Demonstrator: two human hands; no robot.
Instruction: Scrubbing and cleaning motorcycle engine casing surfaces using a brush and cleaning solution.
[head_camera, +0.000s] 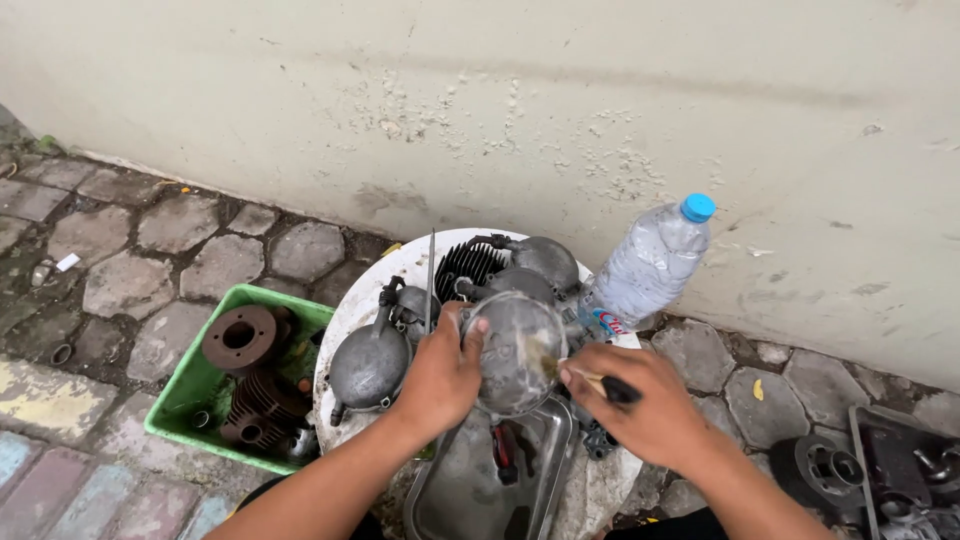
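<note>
My left hand (440, 375) grips a round grey metal engine cover (512, 350) by its left edge, holding it over a metal tray (470, 490). My right hand (645, 405) holds a small brush (580, 378) with a pale and black handle, its bristles against the cover's right side. Both hands work above a round white tabletop (355, 305) that carries more grey engine parts, including a rounded cover (368, 365) and a black finned cylinder (470, 265).
A green plastic crate (190, 385) with rusty finned cylinders stands at the left. A clear water bottle (650, 265) with a blue cap leans against the pale wall. A thin metal rod (431, 280) stands upright. More dark engine parts (880, 475) lie at the right on stone paving.
</note>
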